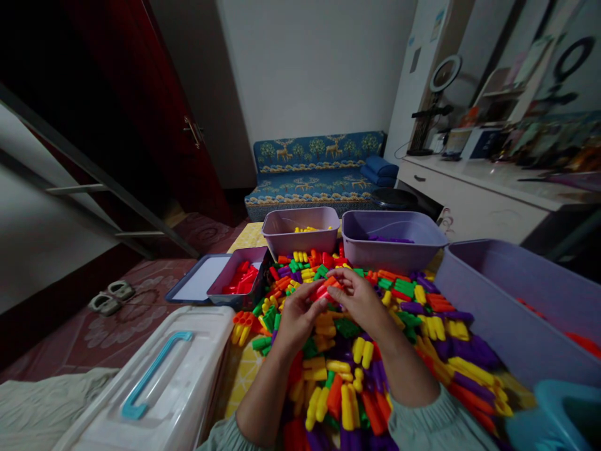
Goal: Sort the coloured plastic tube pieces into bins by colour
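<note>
Right now both my hands meet over the middle of the heap, fingers curled inward around a red-orange plastic piece point(328, 287). My left hand point(300, 311) grasps it from one side and my right hand point(360, 295) from the other, so the piece sits between my fingertips, just above the loose pieces point(347, 366) spread over the table; whether it is one piece or two pressed together, I cannot tell. Yellow, green, purple, red and orange lie jumbled beneath my wrists, and a strip of yellow tablecloth point(241, 376) shows on my left. Beyond my fingers stand two lavender bins, the left bin point(301, 245) with some yellow pieces inside and the middle bin point(394, 254) with purple ones. A larger bin point(493, 316) at my right holds a few red and orange pieces, and near it sits a light-blue container point(547, 410). To the left of the heap, a dark box point(258, 289) holds red pieces, and nearer me is a white lidded box point(188, 388) with a blue handle point(153, 374).
</note>
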Motion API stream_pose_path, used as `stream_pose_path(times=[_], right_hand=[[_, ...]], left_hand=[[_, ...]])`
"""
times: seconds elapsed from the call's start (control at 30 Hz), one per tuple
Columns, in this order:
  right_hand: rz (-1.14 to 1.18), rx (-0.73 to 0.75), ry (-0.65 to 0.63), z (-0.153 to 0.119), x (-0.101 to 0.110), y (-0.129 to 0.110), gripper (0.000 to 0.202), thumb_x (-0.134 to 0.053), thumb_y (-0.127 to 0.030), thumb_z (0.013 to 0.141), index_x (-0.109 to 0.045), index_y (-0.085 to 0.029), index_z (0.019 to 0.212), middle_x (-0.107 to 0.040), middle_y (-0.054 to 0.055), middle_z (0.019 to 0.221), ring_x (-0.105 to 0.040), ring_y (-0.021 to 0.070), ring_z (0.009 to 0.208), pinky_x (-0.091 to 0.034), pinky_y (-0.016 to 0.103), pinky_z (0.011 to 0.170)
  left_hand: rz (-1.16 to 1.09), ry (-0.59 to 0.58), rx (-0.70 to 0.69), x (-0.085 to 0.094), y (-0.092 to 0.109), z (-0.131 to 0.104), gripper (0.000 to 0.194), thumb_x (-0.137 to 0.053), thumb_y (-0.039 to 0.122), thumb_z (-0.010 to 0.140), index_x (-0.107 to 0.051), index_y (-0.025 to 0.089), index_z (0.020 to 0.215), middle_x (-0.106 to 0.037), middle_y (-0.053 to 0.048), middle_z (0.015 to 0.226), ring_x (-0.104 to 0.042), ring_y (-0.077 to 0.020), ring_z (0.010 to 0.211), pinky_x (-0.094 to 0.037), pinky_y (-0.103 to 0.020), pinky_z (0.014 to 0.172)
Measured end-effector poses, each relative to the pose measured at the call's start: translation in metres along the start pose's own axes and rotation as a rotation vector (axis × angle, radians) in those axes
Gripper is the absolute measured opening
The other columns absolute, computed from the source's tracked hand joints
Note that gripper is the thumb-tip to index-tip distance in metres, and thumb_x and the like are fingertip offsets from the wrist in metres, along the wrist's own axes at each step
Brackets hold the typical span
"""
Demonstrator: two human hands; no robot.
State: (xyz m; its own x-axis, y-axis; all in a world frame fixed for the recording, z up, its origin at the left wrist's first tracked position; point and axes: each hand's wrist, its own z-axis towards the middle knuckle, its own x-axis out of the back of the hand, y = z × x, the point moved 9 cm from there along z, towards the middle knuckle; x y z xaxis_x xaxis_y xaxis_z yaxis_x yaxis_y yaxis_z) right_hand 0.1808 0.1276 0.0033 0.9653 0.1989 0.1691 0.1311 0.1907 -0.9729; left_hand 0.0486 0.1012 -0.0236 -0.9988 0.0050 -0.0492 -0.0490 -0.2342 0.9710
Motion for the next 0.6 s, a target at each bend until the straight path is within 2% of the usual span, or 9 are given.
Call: stream_pose_path(times=[0.07, 0.13, 0.2, 0.3, 0.37, 0.47, 0.6], right_hand=[[-0.064, 0.058, 0.087, 0.001, 0.013, -0.006, 0.029, -0.058, -0.032, 0.078, -0.058, -0.019, 0.105, -0.068, 0.006, 0.095, -0.065, 0.0183, 0.084, -0.051, 0.026, 0.066], [-0.177, 0.093, 0.179, 0.000, 0.028, -0.010, 0.028, -0.057, -0.031, 0.080, -0.059, -0.020, 0.106, -0.069, 0.007, 0.100, -0.065, 0.0197, 0.090, -0.051, 0.029, 0.073], [-0.370, 0.068, 0.202, 0.000, 0.036, -0.007, 0.029, -0.058, -0.031, 0.080, -0.062, -0.022, 0.107, -0.070, 0.007, 0.099, -0.065, 0.0214, 0.092, -0.050, 0.031, 0.075], [-0.679, -0.023, 0.121, -0.002, 0.033, 0.002, 0.033, -0.064, -0.037, 0.078, -0.067, -0.026, 0.108, -0.072, 0.007, 0.097, -0.066, 0.0251, 0.092, -0.049, 0.033, 0.076], [-0.798, -0.049, 0.091, -0.004, 0.027, 0.002, 0.037, -0.066, -0.042, 0.076, -0.069, -0.026, 0.109, -0.071, 0.008, 0.104, -0.066, 0.0269, 0.093, -0.048, 0.035, 0.078], [-0.813, -0.022, 0.120, -0.006, 0.019, -0.006, 0.037, -0.065, -0.046, 0.077, -0.071, -0.024, 0.106, -0.069, 0.009, 0.109, -0.066, 0.0252, 0.089, -0.048, 0.035, 0.078], [-0.565, 0.027, 0.019, -0.005, -0.003, -0.011, 0.033, -0.062, -0.040, 0.079, -0.069, -0.021, 0.106, -0.070, 0.004, 0.082, -0.062, 0.0156, 0.066, -0.047, 0.026, 0.062]], left_hand=[[-0.052, 0.072, 0.076, 0.010, -0.009, 0.002, 0.048, -0.077, 0.039, 0.069, -0.069, 0.015, 0.110, -0.071, -0.007, 0.091, -0.064, -0.0144, 0.067, -0.052, -0.025, 0.063], [-0.105, 0.146, 0.132, 0.021, -0.018, 0.003, 0.052, -0.081, 0.037, 0.063, -0.071, 0.014, 0.108, -0.071, -0.004, 0.079, -0.063, -0.0133, 0.063, -0.052, -0.025, 0.064], [-0.177, 0.186, 0.167, 0.027, -0.027, 0.004, 0.056, -0.083, 0.037, 0.060, -0.070, 0.015, 0.110, -0.071, -0.003, 0.074, -0.064, -0.0133, 0.063, -0.053, -0.026, 0.066], [-0.308, 0.168, 0.181, 0.026, -0.034, 0.005, 0.057, -0.081, 0.036, 0.064, -0.067, 0.016, 0.115, -0.073, -0.005, 0.085, -0.068, -0.0155, 0.072, -0.055, -0.028, 0.073], [-0.373, 0.137, 0.175, 0.023, -0.035, 0.005, 0.056, -0.080, 0.035, 0.066, -0.065, 0.016, 0.116, -0.072, -0.008, 0.096, -0.069, -0.0175, 0.082, -0.055, -0.029, 0.077], [-0.373, 0.113, 0.172, 0.019, -0.032, 0.004, 0.050, -0.080, 0.034, 0.066, -0.066, 0.015, 0.110, -0.072, -0.008, 0.096, -0.069, -0.0175, 0.081, -0.056, -0.028, 0.073], [-0.320, 0.084, 0.187, 0.015, -0.032, 0.003, 0.039, -0.082, 0.034, 0.063, -0.067, 0.013, 0.093, -0.072, -0.004, 0.080, -0.066, -0.0139, 0.065, -0.055, -0.026, 0.063]])
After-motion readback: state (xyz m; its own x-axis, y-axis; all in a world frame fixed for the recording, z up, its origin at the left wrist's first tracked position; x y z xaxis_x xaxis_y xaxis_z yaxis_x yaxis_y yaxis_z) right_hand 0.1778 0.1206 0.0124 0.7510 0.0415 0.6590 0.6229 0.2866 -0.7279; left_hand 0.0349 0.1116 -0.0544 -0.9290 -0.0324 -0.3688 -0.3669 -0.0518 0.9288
